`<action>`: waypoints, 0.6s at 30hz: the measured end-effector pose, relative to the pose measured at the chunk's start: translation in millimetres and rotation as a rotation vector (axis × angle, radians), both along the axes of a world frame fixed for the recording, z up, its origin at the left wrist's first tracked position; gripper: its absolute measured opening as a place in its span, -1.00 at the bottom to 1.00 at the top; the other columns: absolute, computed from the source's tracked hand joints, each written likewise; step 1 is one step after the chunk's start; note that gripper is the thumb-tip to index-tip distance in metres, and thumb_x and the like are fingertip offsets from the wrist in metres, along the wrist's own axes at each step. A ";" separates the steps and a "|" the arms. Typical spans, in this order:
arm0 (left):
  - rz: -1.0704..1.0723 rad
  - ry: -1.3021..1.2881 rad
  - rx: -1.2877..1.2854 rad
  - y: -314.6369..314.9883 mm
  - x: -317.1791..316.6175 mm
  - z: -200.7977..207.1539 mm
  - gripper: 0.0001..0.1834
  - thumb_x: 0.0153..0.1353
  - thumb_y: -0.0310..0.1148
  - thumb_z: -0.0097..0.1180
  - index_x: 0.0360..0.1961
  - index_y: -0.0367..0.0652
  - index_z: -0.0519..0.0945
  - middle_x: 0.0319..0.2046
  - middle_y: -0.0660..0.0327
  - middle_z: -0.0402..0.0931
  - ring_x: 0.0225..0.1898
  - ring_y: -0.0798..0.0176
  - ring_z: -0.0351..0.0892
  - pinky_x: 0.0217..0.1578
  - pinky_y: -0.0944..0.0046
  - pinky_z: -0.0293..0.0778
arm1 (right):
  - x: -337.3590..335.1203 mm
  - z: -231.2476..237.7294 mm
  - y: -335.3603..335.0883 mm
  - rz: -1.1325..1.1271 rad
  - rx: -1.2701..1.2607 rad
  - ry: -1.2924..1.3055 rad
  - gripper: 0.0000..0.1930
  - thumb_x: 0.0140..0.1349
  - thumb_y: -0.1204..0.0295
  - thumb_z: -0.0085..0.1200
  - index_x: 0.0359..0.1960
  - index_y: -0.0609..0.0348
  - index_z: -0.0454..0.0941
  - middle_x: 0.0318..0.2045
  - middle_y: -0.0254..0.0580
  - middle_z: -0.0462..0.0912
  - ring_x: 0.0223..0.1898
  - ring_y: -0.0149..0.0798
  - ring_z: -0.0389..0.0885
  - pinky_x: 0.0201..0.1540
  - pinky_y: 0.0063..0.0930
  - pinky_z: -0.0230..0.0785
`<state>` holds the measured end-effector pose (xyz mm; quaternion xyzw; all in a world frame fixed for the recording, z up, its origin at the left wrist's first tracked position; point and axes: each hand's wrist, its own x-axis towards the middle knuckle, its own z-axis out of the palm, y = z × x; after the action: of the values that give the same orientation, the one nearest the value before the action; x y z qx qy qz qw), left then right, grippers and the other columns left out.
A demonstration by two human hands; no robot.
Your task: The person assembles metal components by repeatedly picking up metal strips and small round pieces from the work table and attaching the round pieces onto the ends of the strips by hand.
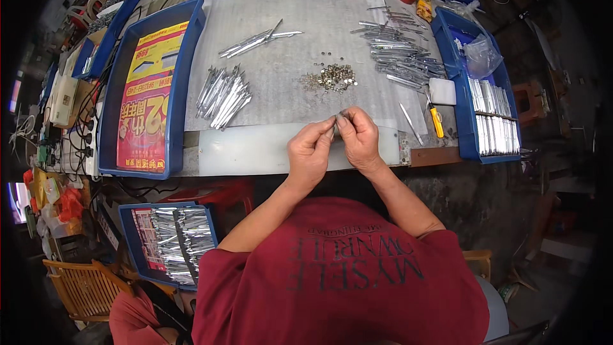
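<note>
Both hands meet over the near side of the table, the left hand point(309, 152) and right hand point(359, 140) curled, thumbs and fingertips drawn together; a dark speck shows between the tips, too small to identify, so I cannot tell whether either is clamped on a part. Just beyond them lies a loose heap of bits point(338, 78), small, shiny, brassy to silver, a few strays at its far side. Left strips point(223, 97): slim, bright metal, roughly parallel, slanted. Right strips point(402, 57): similar, greyer, spread in overlapping layers. Underneath, a mat point(274, 99), pale, thin, faintly creased. Nearer, a board point(252, 152), smooth, milky, meeting the table's front edge. Bare mat separates the left strips from the bits; the board is open left of the hands. Blue plastic walls bound the sides: left tray point(175, 105), right tray point(466, 129). A yellow-handled tool point(436, 121) lies near the right tray.
</note>
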<state>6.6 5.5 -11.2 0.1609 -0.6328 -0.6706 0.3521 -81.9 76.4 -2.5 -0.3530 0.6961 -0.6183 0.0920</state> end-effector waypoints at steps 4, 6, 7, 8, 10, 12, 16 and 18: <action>0.010 -0.027 -0.001 -2.2 0.2 1.7 -0.80 0.11 -0.58 -0.07 -0.22 -0.29 0.49 -0.57 0.38 0.35 -0.63 0.59 0.19 -0.65 0.59 0.14 | 2.2 0.4 -2.9 -0.007 0.037 -0.048 -0.87 0.09 0.48 -0.07 -0.51 0.31 0.36 -0.59 -0.12 0.41 -0.57 -0.25 0.38 -0.51 -0.47 0.24; 0.060 -0.087 -0.329 -4.9 4.5 9.4 -0.81 0.06 -0.62 -0.06 -0.27 -0.35 0.50 -0.45 0.18 0.46 -0.45 0.43 0.41 -0.41 0.48 0.36 | 5.3 3.0 -1.6 -0.029 0.011 0.052 -0.87 0.09 0.48 -0.08 -0.50 0.32 0.36 -0.60 -0.11 0.41 -0.57 -0.26 0.38 -0.51 -0.47 0.24; 0.059 -0.087 -0.330 -3.4 3.5 6.9 -0.81 0.06 -0.62 -0.06 -0.27 -0.35 0.50 -0.45 0.18 0.46 -0.45 0.43 0.41 -0.41 0.48 0.36 | 4.9 1.9 -2.1 -0.030 0.010 0.051 -0.87 0.09 0.48 -0.08 -0.50 0.32 0.36 -0.60 -0.11 0.41 -0.57 -0.26 0.38 -0.51 -0.47 0.24; 0.039 -0.061 -0.127 -0.6 1.0 1.6 -0.81 0.04 -0.63 -0.05 -0.28 -0.35 0.50 -0.48 0.17 0.46 -0.47 0.41 0.41 -0.44 0.48 0.36 | 3.4 -0.4 -2.9 -0.006 0.019 -0.035 -0.87 0.10 0.48 -0.08 -0.50 0.32 0.36 -0.61 -0.11 0.41 -0.57 -0.26 0.38 -0.51 -0.46 0.24; 0.015 -0.034 0.074 -1.1 -2.7 3.7 -0.81 0.03 -0.64 -0.05 -0.28 -0.34 0.50 -0.51 0.16 0.45 -0.50 0.40 0.41 -0.47 0.48 0.35 | 1.8 -1.7 -2.5 0.013 0.026 -0.120 -0.87 0.10 0.49 -0.09 -0.50 0.32 0.35 -0.61 -0.11 0.41 -0.58 -0.27 0.38 -0.51 -0.46 0.24; 0.093 -0.010 -0.414 -2.3 -3.3 10.4 -0.81 0.09 -0.59 -0.06 -0.25 -0.30 0.50 -0.60 0.32 0.35 -0.61 0.52 0.24 -0.61 0.54 0.20 | 2.8 -0.5 0.9 -0.032 -0.030 -0.024 -0.87 0.11 0.49 -0.10 -0.51 0.32 0.35 -0.62 -0.12 0.39 -0.59 -0.29 0.35 -0.51 -0.47 0.23; -0.047 -0.021 0.164 2.0 -8.0 0.9 -0.82 0.08 -0.59 -0.05 -0.26 -0.32 0.50 -0.59 0.33 0.36 -0.58 0.52 0.26 -0.59 0.54 0.21 | -1.2 -5.9 2.7 -0.017 -0.005 -0.132 -0.87 0.11 0.49 -0.11 -0.50 0.32 0.35 -0.62 -0.13 0.38 -0.60 -0.30 0.32 -0.52 -0.49 0.22; 0.084 0.046 -0.438 -0.7 -8.7 3.0 -0.81 0.10 -0.57 -0.06 -0.23 -0.30 0.49 -0.59 0.38 0.35 -0.63 0.57 0.21 -0.65 0.57 0.14 | 1.2 -5.3 6.7 -0.026 -0.024 -0.095 -0.87 0.11 0.48 -0.10 -0.50 0.32 0.34 -0.62 -0.14 0.37 -0.60 -0.30 0.30 -0.52 -0.50 0.21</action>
<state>-2.1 4.8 -8.2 0.0916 -0.7478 -0.5055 0.4206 -80.6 83.1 -7.8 -0.3153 0.6879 -0.6440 0.1128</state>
